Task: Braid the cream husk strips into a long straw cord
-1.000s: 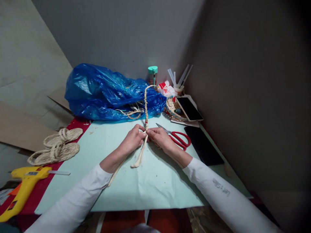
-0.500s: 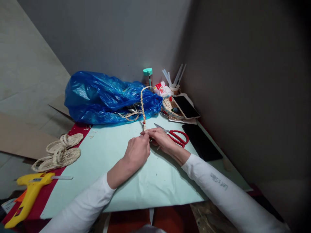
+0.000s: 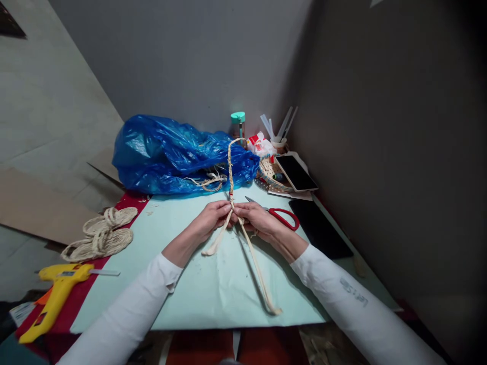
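Pale plaited plant-fibre cord (image 3: 230,170): is arching in front of the shiny blue plastic bag (image 3: 152,157), bearing a small red tie (image 3: 231,193).
Left hand (image 3: 210,219): is pinching the cord's lower end, before the bag.
Right hand (image 3: 259,218): is pinching alongside.
Two flat cream fibre strips (image 3: 257,268): are trailing loose, away from the bag.
Plaiting: upper length is apparently standing done; the strips are seemingly remaining unworked.
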The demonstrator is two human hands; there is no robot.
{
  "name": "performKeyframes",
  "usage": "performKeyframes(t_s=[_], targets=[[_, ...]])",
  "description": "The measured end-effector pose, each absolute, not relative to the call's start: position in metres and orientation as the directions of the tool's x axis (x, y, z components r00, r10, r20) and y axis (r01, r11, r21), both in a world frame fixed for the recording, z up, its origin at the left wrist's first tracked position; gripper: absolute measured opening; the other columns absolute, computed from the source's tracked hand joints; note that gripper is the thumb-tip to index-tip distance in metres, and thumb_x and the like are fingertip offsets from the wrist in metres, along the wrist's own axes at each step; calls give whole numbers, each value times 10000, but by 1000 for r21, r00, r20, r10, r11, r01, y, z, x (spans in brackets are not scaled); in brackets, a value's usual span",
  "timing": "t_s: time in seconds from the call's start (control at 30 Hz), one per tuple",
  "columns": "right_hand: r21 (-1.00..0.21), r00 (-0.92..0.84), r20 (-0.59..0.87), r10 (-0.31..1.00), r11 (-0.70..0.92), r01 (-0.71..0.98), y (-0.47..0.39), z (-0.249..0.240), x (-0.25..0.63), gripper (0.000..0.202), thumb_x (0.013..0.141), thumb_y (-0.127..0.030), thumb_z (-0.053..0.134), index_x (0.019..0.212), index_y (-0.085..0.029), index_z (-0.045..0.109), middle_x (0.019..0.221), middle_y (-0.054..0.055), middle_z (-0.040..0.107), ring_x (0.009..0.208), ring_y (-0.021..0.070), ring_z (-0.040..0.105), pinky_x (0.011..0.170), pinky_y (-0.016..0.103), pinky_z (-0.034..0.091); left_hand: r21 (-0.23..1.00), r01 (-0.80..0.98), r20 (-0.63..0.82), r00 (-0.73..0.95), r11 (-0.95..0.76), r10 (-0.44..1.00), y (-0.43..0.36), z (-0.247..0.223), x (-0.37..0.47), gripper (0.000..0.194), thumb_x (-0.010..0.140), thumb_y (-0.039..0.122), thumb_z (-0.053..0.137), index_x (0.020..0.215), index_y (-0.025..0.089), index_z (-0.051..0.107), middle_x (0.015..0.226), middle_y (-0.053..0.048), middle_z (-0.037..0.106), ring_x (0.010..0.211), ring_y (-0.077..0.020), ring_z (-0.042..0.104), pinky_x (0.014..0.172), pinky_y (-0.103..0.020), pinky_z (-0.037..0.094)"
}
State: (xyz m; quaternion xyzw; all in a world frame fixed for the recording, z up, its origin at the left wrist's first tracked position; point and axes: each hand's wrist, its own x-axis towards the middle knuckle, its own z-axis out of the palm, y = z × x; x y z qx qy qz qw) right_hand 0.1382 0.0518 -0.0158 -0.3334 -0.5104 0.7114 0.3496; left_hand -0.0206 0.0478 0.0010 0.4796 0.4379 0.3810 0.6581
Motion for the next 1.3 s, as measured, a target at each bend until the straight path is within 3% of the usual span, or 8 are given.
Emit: performKeyframes(t_s=[0.23,0.4,0.57,0.8,0.93,1.03,1.2,1.3], targets=[[-969,-562,13,827,148,195,50,-13,141,269,917,-295,398,780,-141,571,691,16,591,542,86,429,531,211,301,941,-57,-286,389,333,876,49,-8,-16,156,799,286,580,827,136,550,504,21,499,354,-10,201,366,-163,73],[-560,-448,87,890,415,717,39,-3,141,230,931,-243,386,868,-150,587,729,77,634,599,145,501,573,260,285,965,17,-257,272,262,927,47,-9,-17,174,726,268,628,649,126,564,481,54,407,346,-11,246,359,-186,104],[-326,-397,52,916,392,861,37,9,145,202,885,-178,417,810,-168,605,667,83,620,511,153,457,522,294,200,970,150,-216,169,192,962,47,-12,-13,237,726,297,613,558,135,570,451,37,436,333,-27,252,372,-219,115],[-534,-378,55,924,347,771,27,9,133,343,959,-274,325,798,-168,608,687,70,628,560,141,500,553,268,262,975,69,-222,173,213,960,45,-13,-16,184,708,273,609,613,115,618,402,27,456,337,-34,269,385,-207,107],[-417,-435,54,899,416,808,15,6,123,282,929,-217,344,1037,-157,598,694,74,641,511,155,484,527,284,210,957,-63,-261,242,284,935,43,-12,-23,192,718,288,617,727,98,636,424,5,504,341,-43,332,374,-190,103],[-407,-460,69,885,446,797,17,8,128,314,939,-322,363,905,-172,637,659,72,631,533,161,502,543,283,219,954,-93,-258,226,284,939,43,-10,-26,177,693,256,656,751,90,642,440,27,483,354,-30,332,376,-178,107],[-673,-231,180,956,291,680,38,6,141,317,935,-354,369,809,-175,598,736,57,635,680,160,549,647,264,325,950,-125,-230,344,287,910,44,-6,-28,162,722,247,644,712,85,651,380,80,337,351,-17,198,387,-183,124],[-894,-349,68,935,212,394,47,-5,136,240,902,-343,410,825,-174,562,756,33,606,686,140,545,641,246,365,947,-147,-207,396,284,895,42,-4,-28,159,731,244,652,715,86,644,412,71,368,370,-23,243,424,-187,244]])
